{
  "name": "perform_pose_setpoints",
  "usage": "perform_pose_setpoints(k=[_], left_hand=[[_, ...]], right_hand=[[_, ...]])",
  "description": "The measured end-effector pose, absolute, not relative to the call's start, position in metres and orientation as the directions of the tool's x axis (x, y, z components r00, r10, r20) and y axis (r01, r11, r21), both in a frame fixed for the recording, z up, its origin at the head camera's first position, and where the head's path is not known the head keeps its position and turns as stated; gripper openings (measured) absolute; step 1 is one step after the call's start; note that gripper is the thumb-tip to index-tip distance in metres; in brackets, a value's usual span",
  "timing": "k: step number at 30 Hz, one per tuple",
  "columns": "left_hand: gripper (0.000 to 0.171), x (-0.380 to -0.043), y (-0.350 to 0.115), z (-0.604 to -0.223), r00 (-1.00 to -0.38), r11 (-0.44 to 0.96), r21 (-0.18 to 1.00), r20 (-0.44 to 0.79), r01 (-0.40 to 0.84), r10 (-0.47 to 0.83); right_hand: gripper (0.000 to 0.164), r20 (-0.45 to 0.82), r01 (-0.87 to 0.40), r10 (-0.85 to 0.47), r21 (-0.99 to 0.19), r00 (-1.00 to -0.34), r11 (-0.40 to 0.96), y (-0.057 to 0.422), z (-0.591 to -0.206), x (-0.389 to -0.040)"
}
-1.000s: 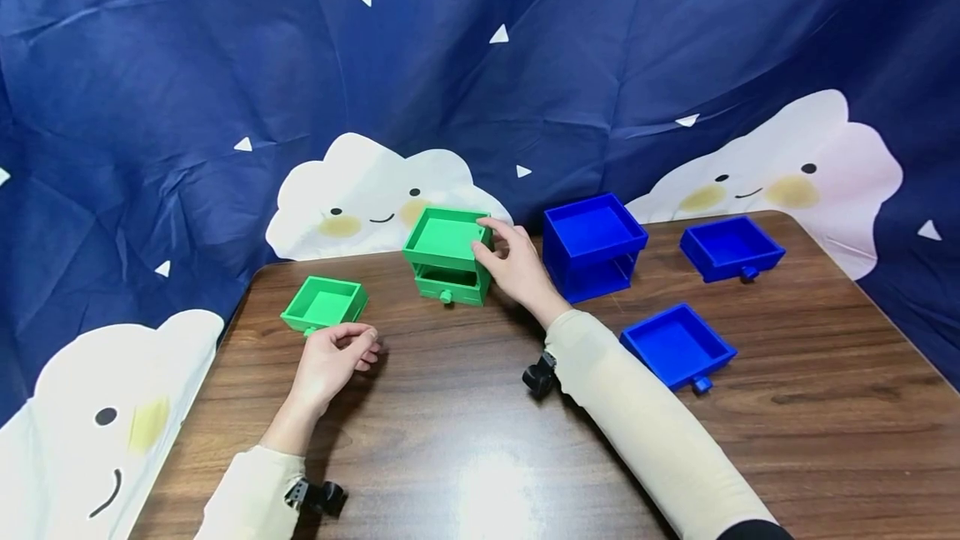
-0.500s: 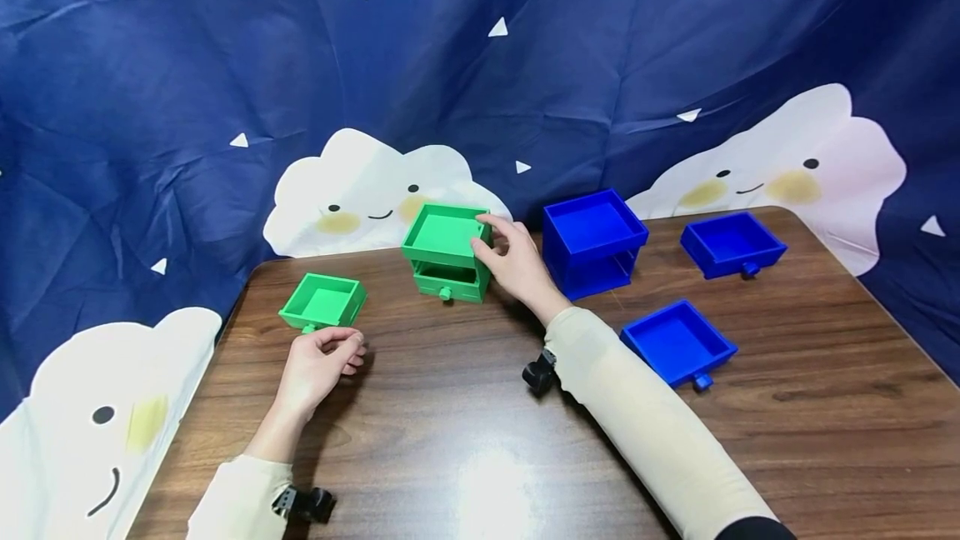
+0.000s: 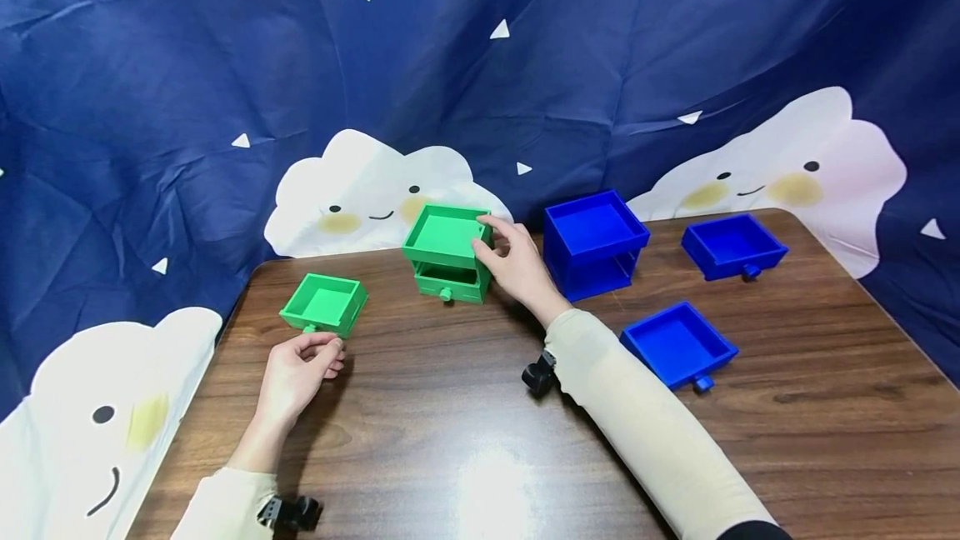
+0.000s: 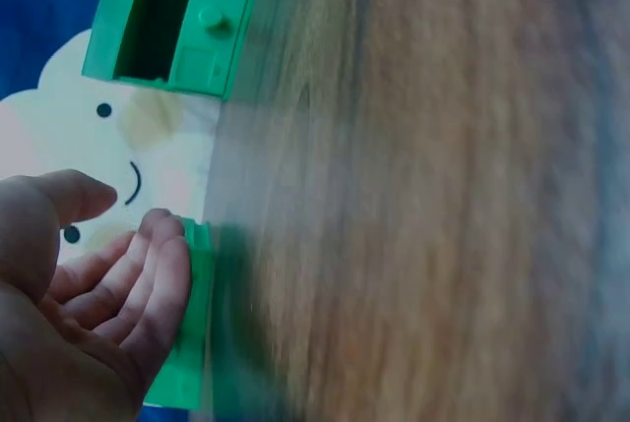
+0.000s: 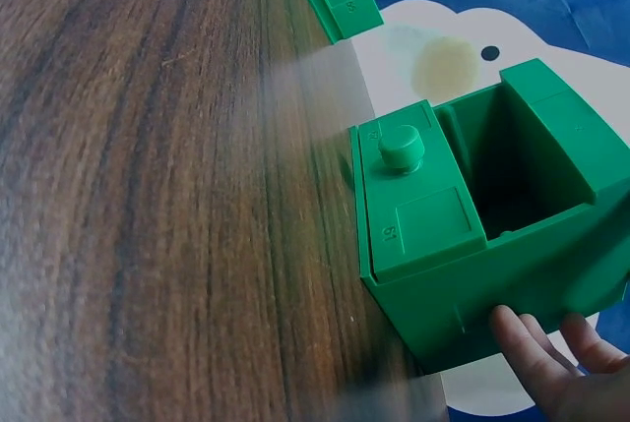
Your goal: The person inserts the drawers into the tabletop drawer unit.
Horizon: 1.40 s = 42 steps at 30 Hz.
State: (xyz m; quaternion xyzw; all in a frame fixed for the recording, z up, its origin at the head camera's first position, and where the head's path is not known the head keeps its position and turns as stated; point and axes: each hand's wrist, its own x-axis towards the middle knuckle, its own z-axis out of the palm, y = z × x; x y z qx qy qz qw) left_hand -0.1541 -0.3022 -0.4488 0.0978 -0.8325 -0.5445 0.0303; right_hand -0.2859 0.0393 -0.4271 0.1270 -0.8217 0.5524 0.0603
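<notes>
In the head view, a small green drawer cabinet (image 3: 450, 236) stands at the back of the table, a knobbed drawer (image 3: 450, 286) in its lower slot and its upper slot empty. My right hand (image 3: 517, 265) holds the cabinet at its right side, thumb and index over the top rim; other fingertips (image 5: 522, 338) lie against the side wall in the right wrist view. A loose green drawer (image 3: 324, 305) sits at the left, its knob towards me. Just in front of it is my left hand (image 3: 296, 373), holding nothing, with thumb and fingers apart in the left wrist view.
To the right of the green cabinet stands a blue cabinet (image 3: 596, 244) with open slots. Two loose blue drawers lie further right, one blue drawer (image 3: 733, 246) at the back and a nearer blue drawer (image 3: 678, 346) beside my right sleeve. A cloud-patterned curtain hangs behind the table (image 3: 420, 407).
My left hand has drawn back to the left and towards me, along the front of the loose green drawer. The right hand stays on the green cabinet, which has not moved.
</notes>
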Motion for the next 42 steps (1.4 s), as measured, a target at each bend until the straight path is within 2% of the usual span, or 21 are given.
perform_pose_setpoints(k=[9,19,27,42], left_hand=[[0.026,-0.152,-0.313,-0.448,-0.965,0.529,0.84,0.021,-0.125,-0.262],[0.027,-0.152,-0.32,-0.449,-0.949,0.568,0.811,0.052,-0.143,-0.312],[0.025,-0.156,-0.327,-0.449,-0.928,0.647,0.743,0.1,-0.171,-0.36],[0.035,-0.169,-0.34,-0.446,-0.943,0.795,0.571,0.101,-0.206,-0.318]], right_hand=[[0.049,0.245,-0.278,-0.136,-0.889,-0.96,0.365,0.038,-0.427,-0.286],[0.049,0.245,-0.28,-0.139,-0.886,-0.96,0.369,0.039,-0.429,-0.286],[0.048,0.254,-0.285,-0.132,-0.89,-0.958,0.355,0.039,-0.43,-0.288],[0.048,0.252,-0.284,-0.136,-0.889,-0.958,0.359,0.039,-0.43,-0.287]])
